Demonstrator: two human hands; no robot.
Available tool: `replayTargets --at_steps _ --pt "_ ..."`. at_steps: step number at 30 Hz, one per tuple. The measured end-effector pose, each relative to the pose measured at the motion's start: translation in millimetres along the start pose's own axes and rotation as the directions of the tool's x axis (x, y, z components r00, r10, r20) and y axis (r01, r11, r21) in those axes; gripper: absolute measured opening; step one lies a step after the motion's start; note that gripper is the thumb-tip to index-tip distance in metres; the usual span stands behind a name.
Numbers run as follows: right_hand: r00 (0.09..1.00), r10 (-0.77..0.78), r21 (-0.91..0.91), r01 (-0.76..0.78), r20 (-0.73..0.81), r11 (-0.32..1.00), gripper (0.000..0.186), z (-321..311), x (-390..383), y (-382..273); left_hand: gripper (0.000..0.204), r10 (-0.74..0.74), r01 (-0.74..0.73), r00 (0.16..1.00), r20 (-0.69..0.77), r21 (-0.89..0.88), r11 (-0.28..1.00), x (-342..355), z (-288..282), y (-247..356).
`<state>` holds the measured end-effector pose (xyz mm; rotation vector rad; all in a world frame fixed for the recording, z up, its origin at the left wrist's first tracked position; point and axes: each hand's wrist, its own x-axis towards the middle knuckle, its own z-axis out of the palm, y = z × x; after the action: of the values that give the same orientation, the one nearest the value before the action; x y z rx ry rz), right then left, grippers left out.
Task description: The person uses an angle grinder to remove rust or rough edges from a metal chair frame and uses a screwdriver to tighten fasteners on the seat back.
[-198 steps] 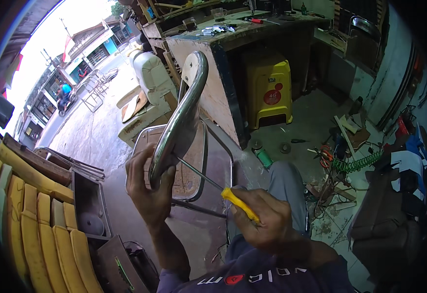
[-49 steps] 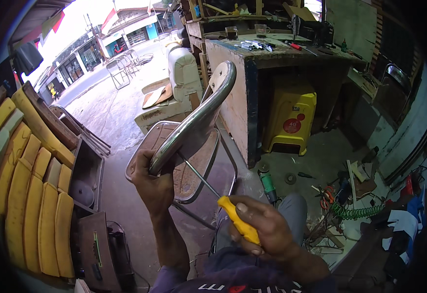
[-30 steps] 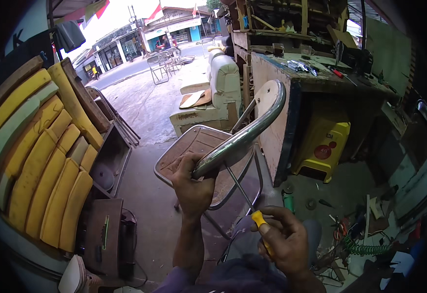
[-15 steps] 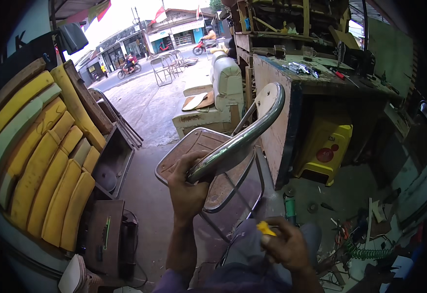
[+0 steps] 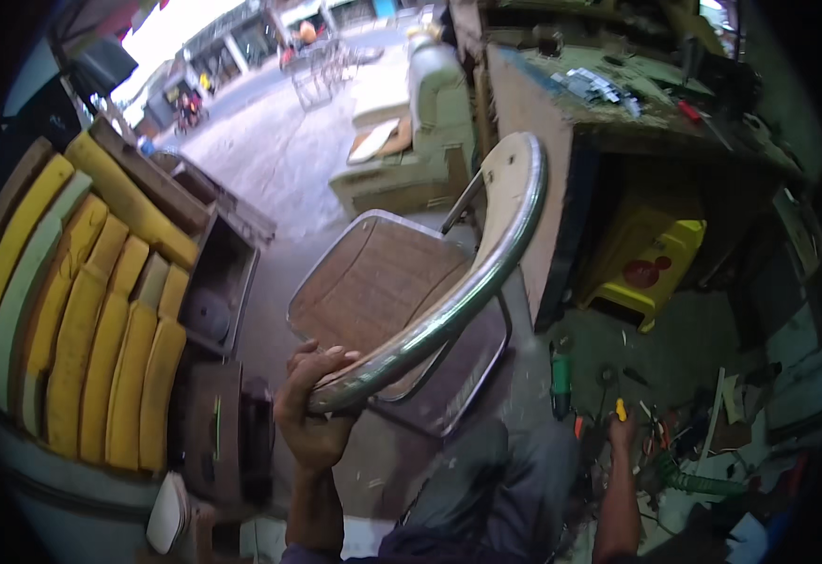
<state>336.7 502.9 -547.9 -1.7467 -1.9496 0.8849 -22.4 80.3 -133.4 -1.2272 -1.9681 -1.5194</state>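
A metal folding chair with a chromed tube frame stands before me, its brown seat (image 5: 373, 282) worn and its curved backrest (image 5: 449, 305) tipped toward me. My left hand (image 5: 315, 404) is closed round the lower left end of the backrest tube. Low on the right, my right hand (image 5: 622, 434) reaches out above the cluttered floor. A small yellow tool handle (image 5: 621, 409) shows at its fingertips; the tool's working end cannot be made out. Beside it, on the floor, lie a green power tool (image 5: 561, 378) and scattered hand tools.
Yellow foam pads (image 5: 101, 348) are stacked at the left. A workbench (image 5: 529, 188) rises at the right, with a yellow plastic stool (image 5: 651, 273) beneath it. Behind the chair sits a pale armchair (image 5: 439, 141). A green coiled hose (image 5: 703, 482) lies lower right.
My right hand has moved right and away from my lap with the yellow-handled tool, down to the floor tools. My left hand and the chair's backrest have shifted left and tilted, showing more seat.
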Motion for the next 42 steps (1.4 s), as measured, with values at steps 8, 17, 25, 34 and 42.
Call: replayTargets --at_steps 8,17,25,34,42 --pt "0.859 0.179 -0.438 0.058 0.481 0.897 0.033 -84.5 -157.9 -18.8 0.039 -0.703 0.722 0.661 -0.263 -0.036 0.691 -44.5 -68.1 57.2" --pt "0.534 0.414 -0.550 0.117 0.737 0.827 0.030 -255.7 -238.5 -163.0 0.028 -0.997 0.995 0.042 0.065 -0.098 0.036 -45.3 -107.2 174.3" --pt "0.696 0.373 -0.242 -0.284 0.614 0.928 0.021 -329.3 -202.0 -352.9 0.030 -0.951 0.948 0.178 0.254 0.216 0.235 24.4 -154.8 185.9" --pt "0.717 0.398 -0.199 -0.349 0.572 0.916 0.019 -322.2 -262.3 -397.4 0.009 -0.635 0.630 -0.770 0.064 -0.087 -0.772 -237.4 -249.6 131.9" --pt "0.480 0.524 -0.354 -0.403 0.704 0.844 0.043 -289.8 -368.0 -481.8 0.028 -0.814 0.821 -0.571 0.107 0.089 -0.564 -221.2 -386.5 -22.0"
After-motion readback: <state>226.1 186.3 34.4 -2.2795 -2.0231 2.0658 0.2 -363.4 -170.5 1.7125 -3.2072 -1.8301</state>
